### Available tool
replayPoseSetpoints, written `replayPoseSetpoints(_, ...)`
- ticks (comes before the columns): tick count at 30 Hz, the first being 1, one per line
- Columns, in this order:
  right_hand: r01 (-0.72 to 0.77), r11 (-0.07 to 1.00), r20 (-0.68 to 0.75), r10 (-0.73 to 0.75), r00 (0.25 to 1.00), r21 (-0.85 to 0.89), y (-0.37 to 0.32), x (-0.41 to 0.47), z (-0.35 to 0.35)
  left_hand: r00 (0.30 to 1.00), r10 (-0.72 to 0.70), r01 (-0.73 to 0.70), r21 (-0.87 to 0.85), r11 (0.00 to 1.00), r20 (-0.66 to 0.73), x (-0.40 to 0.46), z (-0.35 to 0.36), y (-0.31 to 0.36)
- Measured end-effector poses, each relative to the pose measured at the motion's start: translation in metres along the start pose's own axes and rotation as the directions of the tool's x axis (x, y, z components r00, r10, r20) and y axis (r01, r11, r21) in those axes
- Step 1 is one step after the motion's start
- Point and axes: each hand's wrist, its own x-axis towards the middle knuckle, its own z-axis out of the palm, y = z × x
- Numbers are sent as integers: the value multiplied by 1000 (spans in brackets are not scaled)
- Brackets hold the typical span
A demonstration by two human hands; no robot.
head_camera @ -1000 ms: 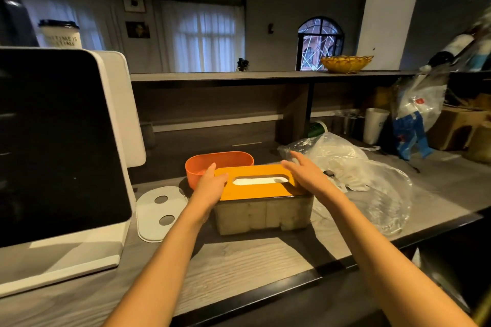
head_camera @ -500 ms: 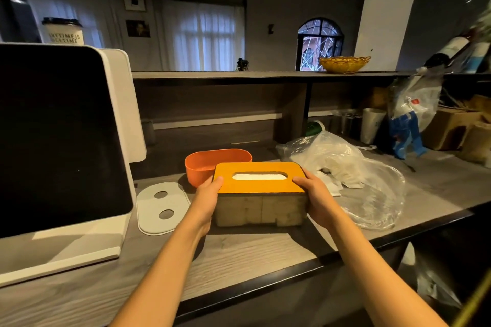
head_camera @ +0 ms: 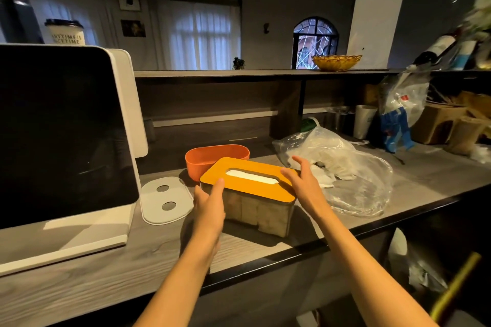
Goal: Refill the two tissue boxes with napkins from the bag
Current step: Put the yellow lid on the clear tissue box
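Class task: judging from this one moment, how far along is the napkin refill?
Done: the orange-lidded tissue box looks full, napkin in its slot. In hand: left hand and right hand flank that box, fingers straight. Left: the orange tub stands lidless behind; the napkin bag lies alongside.

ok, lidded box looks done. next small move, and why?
Probably reach the right hand into the plastic bag for more napkins. The tissue box wears its yellow lid with white paper in the slot, while the orange box behind it stands open with no lid.
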Motion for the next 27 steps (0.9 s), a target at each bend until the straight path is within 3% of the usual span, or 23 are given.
replayPoseSetpoints(4, 71, 935, 46, -59, 997, -348, -10, -17, 18, 999, 5, -9, -92, 996, -39, -2, 1, 3)
replayPoseSetpoints(7, 3, 816, -18, -16, 1000, -578, -25, -29, 27, 998, 30, -29, 5, 1000, -56, -4, -4, 1)
replayPoseSetpoints(10, 46, 752, -47, -102, 994, -657, -41, -43, 33, 999, 46, -45, 133, 990, -5, -8, -11, -3)
replayPoseSetpoints(13, 130, 774, 28, -143, 989, -620, -46, -50, 42, 999, 42, -43, 191, 981, 7, -9, -15, -1)
replayPoseSetpoints(17, 240, 768, 101, -225, 969, -594, -40, -47, 46, 999, -42, 40, 80, 996, 15, -6, -22, 7)
replayPoseSetpoints(19, 296, 826, 122, -272, 955, -480, -33, -44, 43, 997, -69, 67, 55, 996, 23, -3, -26, 11)
replayPoseSetpoints(23, 363, 904, 114, -346, 931, -224, -17, -46, 40, 999, -1, -3, 108, 994, 33, -14, -29, 15)
replayPoseSetpoints(27, 364, 898, 117, -346, 931, -246, -19, -49, 44, 992, 46, -56, 90, 994, 116, -39, -20, 5)
